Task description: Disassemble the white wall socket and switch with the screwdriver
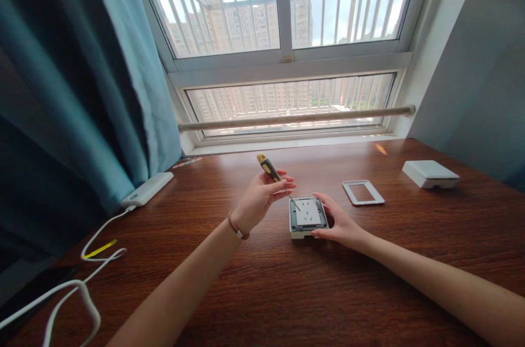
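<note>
Near the middle of the table lies a wall socket (308, 212) with its face up, seated on a white box and without its outer frame. My right hand (337, 221) grips its right side, thumb at the near edge and fingers at the far edge. In my left hand (262, 194) is a screwdriver (269, 167) with a yellow and dark grey handle. Its thin shaft slants down to the right, and the end of it appears over the socket's face; whether it touches I cannot tell. A white rectangular frame (363, 203) rests to the right of the socket.
A white switch or socket box (430, 173) sits at the far right of the wooden table (229, 292). At left, a white power strip or power bank (150, 189) has a white cable (88, 281) with a yellow tie. A curtain and a barred window border the table.
</note>
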Demonstrator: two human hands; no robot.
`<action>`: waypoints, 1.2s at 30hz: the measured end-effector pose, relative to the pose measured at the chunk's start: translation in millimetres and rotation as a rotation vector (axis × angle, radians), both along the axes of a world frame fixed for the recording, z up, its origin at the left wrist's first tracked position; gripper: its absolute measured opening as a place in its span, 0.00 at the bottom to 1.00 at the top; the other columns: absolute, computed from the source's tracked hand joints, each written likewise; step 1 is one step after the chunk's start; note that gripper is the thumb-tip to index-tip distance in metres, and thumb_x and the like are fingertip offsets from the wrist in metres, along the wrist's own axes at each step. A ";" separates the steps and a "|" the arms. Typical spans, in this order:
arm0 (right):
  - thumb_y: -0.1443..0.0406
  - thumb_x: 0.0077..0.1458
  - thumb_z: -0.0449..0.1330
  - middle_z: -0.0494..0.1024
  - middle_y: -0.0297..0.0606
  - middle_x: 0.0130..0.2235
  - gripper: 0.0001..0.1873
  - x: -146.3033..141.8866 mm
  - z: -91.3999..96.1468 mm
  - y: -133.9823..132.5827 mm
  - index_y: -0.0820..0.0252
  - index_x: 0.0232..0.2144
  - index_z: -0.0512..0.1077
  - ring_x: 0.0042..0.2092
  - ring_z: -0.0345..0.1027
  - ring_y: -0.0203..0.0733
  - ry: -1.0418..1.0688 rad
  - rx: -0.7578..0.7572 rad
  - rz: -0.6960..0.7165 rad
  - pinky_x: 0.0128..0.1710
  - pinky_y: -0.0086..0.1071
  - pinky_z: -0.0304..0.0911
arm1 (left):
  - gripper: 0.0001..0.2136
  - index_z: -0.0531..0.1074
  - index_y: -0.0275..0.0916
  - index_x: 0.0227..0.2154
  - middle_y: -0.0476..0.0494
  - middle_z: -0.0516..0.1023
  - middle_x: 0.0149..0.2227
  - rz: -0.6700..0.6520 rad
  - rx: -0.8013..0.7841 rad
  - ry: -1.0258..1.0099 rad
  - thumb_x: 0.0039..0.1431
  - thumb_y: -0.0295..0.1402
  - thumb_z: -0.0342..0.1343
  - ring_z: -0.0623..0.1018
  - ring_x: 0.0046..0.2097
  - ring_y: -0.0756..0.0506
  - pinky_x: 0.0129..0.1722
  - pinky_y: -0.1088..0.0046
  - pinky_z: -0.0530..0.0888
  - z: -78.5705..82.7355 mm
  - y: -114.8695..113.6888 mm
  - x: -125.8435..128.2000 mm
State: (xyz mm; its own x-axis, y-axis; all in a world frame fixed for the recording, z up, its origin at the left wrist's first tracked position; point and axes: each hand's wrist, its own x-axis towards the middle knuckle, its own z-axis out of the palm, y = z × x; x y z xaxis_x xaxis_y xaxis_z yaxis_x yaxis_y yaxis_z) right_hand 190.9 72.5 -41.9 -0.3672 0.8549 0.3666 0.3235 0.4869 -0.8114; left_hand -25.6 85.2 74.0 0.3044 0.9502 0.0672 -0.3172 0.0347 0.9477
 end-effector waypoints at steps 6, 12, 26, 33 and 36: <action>0.59 0.39 0.66 0.56 0.48 0.58 0.43 0.8 0.0 1.3 0.57 0.56 0.53 0.59 0.50 0.51 -0.009 0.021 0.009 0.57 0.48 0.50 | 0.12 0.69 0.34 0.35 0.41 0.76 0.35 0.000 0.019 0.070 0.46 0.28 0.61 0.77 0.36 0.46 0.40 0.67 0.71 -1.2 0.4 0.1; 0.58 0.40 0.66 0.56 0.48 0.57 0.41 1.1 2.1 1.2 0.57 0.55 0.55 0.59 0.49 0.52 -0.037 0.069 0.001 0.58 0.48 0.48 | 0.13 0.69 0.34 0.34 0.41 0.76 0.34 0.000 0.054 0.106 0.44 0.29 0.62 0.77 0.35 0.46 0.38 0.68 0.71 -5.8 1.4 1.8; 0.58 0.40 0.66 0.58 0.48 0.56 0.39 0.4 5.9 -0.6 0.58 0.54 0.57 0.58 0.51 0.51 -0.059 0.076 -0.007 0.57 0.48 0.49 | 0.13 0.69 0.34 0.33 0.43 0.76 0.32 0.019 0.094 0.131 0.43 0.31 0.63 0.77 0.33 0.47 0.37 0.69 0.72 -5.1 -0.7 5.9; 0.57 0.40 0.66 0.57 0.48 0.56 0.39 0.7 4.7 1.0 0.58 0.54 0.57 0.58 0.51 0.52 -0.059 0.070 0.006 0.57 0.48 0.49 | 0.13 0.69 0.35 0.33 0.44 0.75 0.31 0.005 0.089 0.135 0.44 0.30 0.63 0.77 0.33 0.47 0.37 0.68 0.72 -5.5 -2.0 7.1; 0.57 0.40 0.66 0.57 0.48 0.56 0.39 0.9 5.0 1.2 0.58 0.54 0.57 0.59 0.50 0.52 -0.063 0.064 0.013 0.58 0.48 0.48 | 0.13 0.68 0.35 0.33 0.44 0.75 0.32 0.010 0.087 0.148 0.44 0.30 0.62 0.77 0.33 0.47 0.37 0.69 0.72 -5.8 -1.8 7.4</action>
State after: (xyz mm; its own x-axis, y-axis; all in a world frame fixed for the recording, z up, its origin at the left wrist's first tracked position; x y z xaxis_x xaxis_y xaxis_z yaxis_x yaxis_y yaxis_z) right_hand 191.7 73.6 -37.0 -0.4019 0.8256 0.3961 0.3660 0.5413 -0.7570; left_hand -18.2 83.4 68.3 0.3073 0.9459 0.1044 -0.1743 -0.0519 0.9833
